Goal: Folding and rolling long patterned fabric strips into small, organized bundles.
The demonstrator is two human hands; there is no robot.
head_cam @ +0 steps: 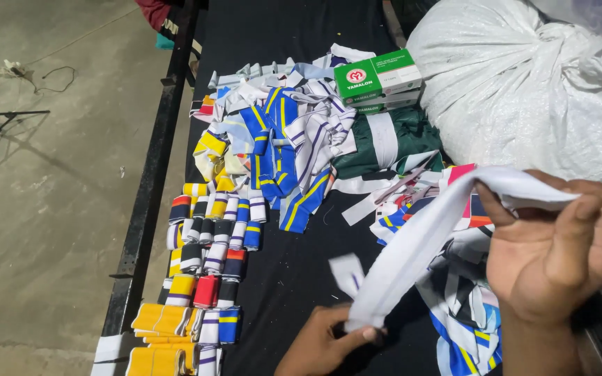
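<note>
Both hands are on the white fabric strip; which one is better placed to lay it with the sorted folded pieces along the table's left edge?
Probably the left hand. It pinches the white strip's lower end, closer to the folded pieces. The right hand holds the upper end raised, farther away.

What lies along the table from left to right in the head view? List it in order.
Folded band rows → loose striped pile → green cloth → white sack.
</note>
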